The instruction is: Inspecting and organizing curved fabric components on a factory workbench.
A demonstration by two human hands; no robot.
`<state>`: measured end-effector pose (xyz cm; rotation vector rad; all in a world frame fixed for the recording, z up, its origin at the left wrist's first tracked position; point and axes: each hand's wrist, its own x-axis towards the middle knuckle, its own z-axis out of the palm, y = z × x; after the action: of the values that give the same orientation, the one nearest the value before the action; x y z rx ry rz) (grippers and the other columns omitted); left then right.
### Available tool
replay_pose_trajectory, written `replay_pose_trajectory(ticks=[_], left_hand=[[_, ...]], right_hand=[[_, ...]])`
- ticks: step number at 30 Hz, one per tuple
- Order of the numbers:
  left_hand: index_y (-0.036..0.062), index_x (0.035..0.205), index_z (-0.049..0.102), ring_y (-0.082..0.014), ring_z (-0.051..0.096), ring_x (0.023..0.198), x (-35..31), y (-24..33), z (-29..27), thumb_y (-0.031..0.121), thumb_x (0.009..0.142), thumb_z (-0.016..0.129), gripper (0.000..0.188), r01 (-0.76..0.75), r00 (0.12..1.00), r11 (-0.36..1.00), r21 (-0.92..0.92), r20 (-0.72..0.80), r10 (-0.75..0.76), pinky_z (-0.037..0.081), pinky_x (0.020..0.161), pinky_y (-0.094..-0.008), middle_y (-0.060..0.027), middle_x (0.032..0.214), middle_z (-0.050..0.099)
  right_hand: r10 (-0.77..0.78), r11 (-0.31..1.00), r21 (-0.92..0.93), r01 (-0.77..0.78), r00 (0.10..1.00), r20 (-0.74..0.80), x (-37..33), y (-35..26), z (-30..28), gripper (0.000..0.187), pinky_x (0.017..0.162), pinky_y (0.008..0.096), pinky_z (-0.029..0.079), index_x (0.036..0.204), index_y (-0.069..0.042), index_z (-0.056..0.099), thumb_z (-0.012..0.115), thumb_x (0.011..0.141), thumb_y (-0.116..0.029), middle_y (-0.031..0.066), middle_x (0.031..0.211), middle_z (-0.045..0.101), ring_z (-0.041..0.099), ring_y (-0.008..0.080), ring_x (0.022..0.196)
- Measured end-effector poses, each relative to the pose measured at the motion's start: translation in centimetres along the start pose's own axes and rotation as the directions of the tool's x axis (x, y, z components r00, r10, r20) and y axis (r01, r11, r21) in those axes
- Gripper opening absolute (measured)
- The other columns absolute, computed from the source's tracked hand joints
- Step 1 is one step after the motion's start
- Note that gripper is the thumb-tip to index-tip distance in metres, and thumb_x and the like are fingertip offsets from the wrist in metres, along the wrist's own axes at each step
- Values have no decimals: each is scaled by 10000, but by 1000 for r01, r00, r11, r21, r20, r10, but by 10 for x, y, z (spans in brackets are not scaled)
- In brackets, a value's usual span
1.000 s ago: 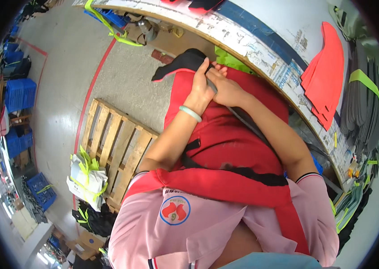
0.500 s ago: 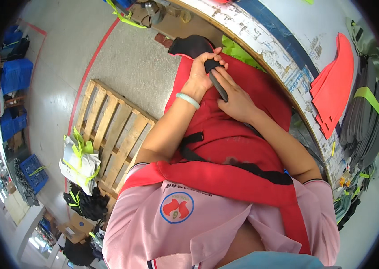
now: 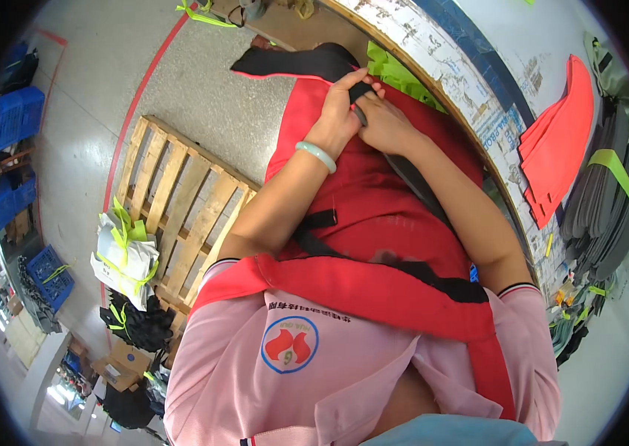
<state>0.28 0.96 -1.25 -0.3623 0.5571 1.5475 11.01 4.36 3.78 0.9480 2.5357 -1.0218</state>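
In the head view, your left hand [image 3: 340,113] and right hand [image 3: 390,130] meet, fingers clasping the black strip [image 3: 292,62] above your red apron [image 3: 389,189], just off the wooden edge of the worktop [image 3: 433,53]. On it, red pieces [image 3: 561,152] lie beside a grey stack [image 3: 598,204].

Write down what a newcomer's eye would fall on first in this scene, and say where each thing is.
The bright red apron fills the centre, with the left hand and right hand meeting over its upper part on a black fabric strip edged in pinkish red. Coral-red fabric pieces stand out on the worktable at right, and a slatted wooden pallet lies on the floor at left.
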Motion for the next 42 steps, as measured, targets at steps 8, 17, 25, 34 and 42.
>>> replay_pose_trajectory(ticks=[8, 17, 25, 34, 42], left_hand=[[-15, 1118, 526, -250, 574, 778, -15, 11, -7, 58, 837, 564, 293, 73, 993, 997, -16, 89, -72, 512, 844, -415, -80, 793, 569], [-4, 1098, 563, -304, 619, 956, -24, 8, -1, 219, 919, 586, 288, 66, 997, 998, 13, -38, -65, 511, 892, -447, -86, 890, 615], [-20, 1096, 529, -252, 574, 734, -6, 8, -3, 55, 852, 573, 260, 72, 997, 997, -4, 33, -72, 527, 781, -438, -92, 765, 573], [-21, 1107, 533, -274, 603, 896, -13, 8, -5, 118, 884, 596, 270, 64, 986, 998, 8, 152, -65, 496, 922, -441, -90, 859, 599], [-19, 1031, 566, -287, 616, 856, -18, 1, -6, 147, 897, 609, 218, 11, 1000, 1000, 9, 17, -11, 533, 833, -443, -103, 875, 609]], right_hand=[[-23, 988, 148, 42, 991, -129, -53, -25, 5, 597, 942, 485, 444, 1302, -55, 417, 571, 725, -59, 207, 1404, 382, 489, 431, 1152], [29, 986, 164, -8, 992, -126, -55, -16, 18, 586, 837, 513, 474, 1322, -111, 415, 518, 747, -62, 190, 1388, 415, 520, 421, 1120], [13, 999, 42, -10, 998, -66, -5, -7, 12, 346, 829, 520, 476, 1115, -38, 498, 552, 780, -107, 222, 1210, 545, 569, 415, 1049], [71, 997, 37, -70, 997, -16, -10, -19, -4, 660, 901, 489, 462, 1374, -111, 380, 555, 737, -105, 152, 1450, 377, 498, 416, 1164], [28, 996, 82, -23, 998, -63, -36, -16, 9, 386, 856, 496, 466, 1135, -59, 496, 555, 757, -114, 208, 1264, 519, 543, 415, 1091]])
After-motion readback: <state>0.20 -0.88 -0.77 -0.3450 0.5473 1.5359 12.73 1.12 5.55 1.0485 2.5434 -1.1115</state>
